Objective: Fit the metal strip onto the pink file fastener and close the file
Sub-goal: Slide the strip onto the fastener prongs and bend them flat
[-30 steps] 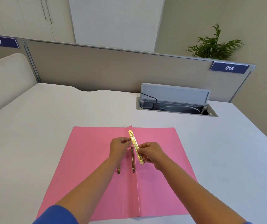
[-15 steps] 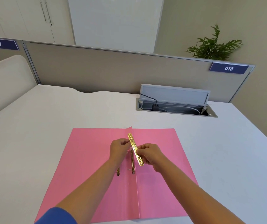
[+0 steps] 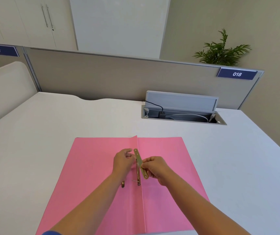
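Observation:
A pink file lies open and flat on the white desk, spine running towards me. A brass fastener lies along the spine, with a prong end showing near it. My right hand pinches a brass metal strip around its middle, holding it tilted just above the fastener. My left hand is at the fastener's far end, fingers curled beside the strip's upper tip; what its fingertips grip is hidden. A small brass piece lies on the left flap beside my left wrist.
An open grey cable box with plugs and cords sits in the desk at the back right. A beige partition closes the desk's far edge. White desk surface surrounds the file on all sides.
The strip has come down slightly and tilted closer to the fastener. Both hands stay at the spine, nearly in place.

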Motion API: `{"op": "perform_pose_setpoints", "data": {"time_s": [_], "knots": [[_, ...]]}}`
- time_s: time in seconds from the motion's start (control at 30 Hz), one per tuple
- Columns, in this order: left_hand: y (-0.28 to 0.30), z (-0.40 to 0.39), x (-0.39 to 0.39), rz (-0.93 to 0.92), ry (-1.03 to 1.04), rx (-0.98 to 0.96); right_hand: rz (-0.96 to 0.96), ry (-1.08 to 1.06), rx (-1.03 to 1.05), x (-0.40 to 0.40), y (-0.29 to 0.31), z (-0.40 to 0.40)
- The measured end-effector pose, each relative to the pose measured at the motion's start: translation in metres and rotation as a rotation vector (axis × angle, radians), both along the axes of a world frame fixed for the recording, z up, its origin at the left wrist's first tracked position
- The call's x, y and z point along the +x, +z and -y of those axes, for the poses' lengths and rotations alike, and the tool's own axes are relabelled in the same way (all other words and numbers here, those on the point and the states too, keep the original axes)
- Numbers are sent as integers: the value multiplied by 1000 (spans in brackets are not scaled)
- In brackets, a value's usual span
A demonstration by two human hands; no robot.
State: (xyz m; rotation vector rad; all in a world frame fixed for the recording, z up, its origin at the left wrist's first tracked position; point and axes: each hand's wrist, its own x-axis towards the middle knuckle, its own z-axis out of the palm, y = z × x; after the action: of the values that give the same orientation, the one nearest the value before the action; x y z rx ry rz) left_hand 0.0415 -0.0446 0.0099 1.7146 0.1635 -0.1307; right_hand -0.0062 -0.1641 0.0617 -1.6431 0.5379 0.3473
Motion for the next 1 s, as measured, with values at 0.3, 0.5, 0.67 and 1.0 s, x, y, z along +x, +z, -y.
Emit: {"op": "perform_pose_setpoints", "data": {"time_s": [0.3,0.5,0.67,1.0], "knots": [[-15,-27,-32,144,-61,216,-10,-27,29,3,-4,-12],[-14,-30,-51,236,-105,242,-11,-26,41,4,-1,-14],[-10,-27,-59,329,-154,302,-1,-28,56,3,-1,-13],[-4,-34,-61,703,-197,491,1,-20,77,6,-6,-14]]}}
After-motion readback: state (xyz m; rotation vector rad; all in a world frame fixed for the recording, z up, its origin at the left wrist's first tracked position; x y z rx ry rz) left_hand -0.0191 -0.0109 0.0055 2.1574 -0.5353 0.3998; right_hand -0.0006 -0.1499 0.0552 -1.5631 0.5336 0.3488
